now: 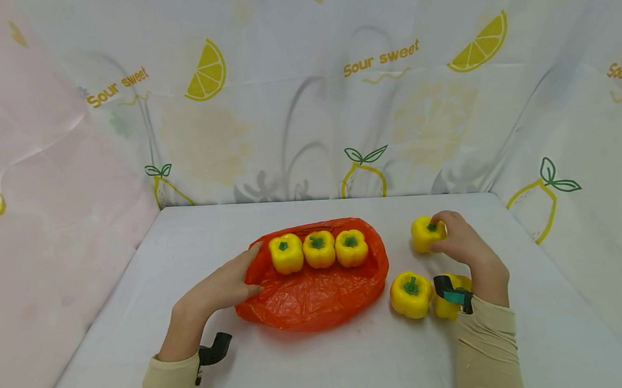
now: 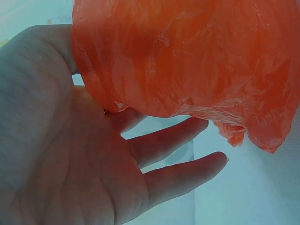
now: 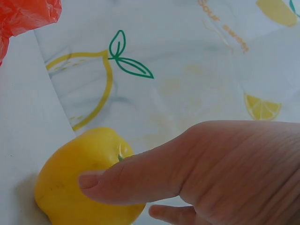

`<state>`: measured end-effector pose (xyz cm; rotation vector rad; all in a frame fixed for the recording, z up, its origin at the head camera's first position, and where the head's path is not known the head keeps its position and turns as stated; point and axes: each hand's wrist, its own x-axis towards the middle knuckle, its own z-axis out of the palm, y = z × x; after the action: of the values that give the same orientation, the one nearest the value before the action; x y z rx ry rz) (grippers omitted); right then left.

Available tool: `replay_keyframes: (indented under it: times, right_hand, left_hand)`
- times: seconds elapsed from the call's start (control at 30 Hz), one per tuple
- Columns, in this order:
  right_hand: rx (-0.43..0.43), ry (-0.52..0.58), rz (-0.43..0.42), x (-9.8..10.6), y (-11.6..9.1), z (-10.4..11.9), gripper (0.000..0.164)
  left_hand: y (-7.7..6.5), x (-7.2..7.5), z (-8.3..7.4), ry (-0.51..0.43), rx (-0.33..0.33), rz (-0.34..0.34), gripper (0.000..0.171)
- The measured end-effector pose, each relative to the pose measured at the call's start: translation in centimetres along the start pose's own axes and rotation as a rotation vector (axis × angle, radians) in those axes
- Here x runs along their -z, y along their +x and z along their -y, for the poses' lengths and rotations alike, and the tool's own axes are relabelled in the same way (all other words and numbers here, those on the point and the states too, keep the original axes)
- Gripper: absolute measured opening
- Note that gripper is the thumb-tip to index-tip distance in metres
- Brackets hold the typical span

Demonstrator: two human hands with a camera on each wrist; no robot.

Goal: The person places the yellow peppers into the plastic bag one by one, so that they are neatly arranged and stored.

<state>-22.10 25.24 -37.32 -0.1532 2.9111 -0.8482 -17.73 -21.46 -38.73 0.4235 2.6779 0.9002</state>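
An open red plastic bag (image 1: 311, 302) lies on the table with three yellow bell peppers in a row along its far side: left pepper (image 1: 286, 255), middle pepper (image 1: 319, 250) and right pepper (image 1: 351, 249). At the bag's left rim is my left hand (image 1: 218, 289), its fingers spread and fairly straight; the bag hides part of it in the left wrist view. My right hand (image 1: 463, 239) grips another yellow bell pepper (image 1: 421, 235) right of the bag. The right wrist view shows the thumb (image 3: 110, 185) pressed on that pepper's side.
Two more yellow bell peppers stand nearer me, right of the bag: one pepper (image 1: 411, 297) in plain sight and another pepper (image 1: 445, 309) partly covered by the right wrist camera (image 1: 453, 295). A lemon-print cloth (image 1: 286, 131) hangs behind the white table (image 1: 320, 369).
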Motion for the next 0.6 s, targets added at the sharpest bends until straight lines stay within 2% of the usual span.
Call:
replay_keyframes:
  times: [0.23,0.43,0.6]
  right_hand:
    - [-0.023,-0.031,-0.002,-0.03,-0.03,-0.14,0.049]
    - [0.002,-0.074,-0.031,0.18,-0.04,-0.28,0.043]
    - [-0.004,-0.055,-0.038,0.12,-0.06,-0.49,0.042]
  left_hand:
    - [-0.06,0.06,0.04,0.013,0.007,-0.002,0.087]
    - [0.06,0.01,0.07,0.016,0.003,0.000,0.087]
    - [0.05,0.18,0.03,0.035,0.015,0.004,0.086]
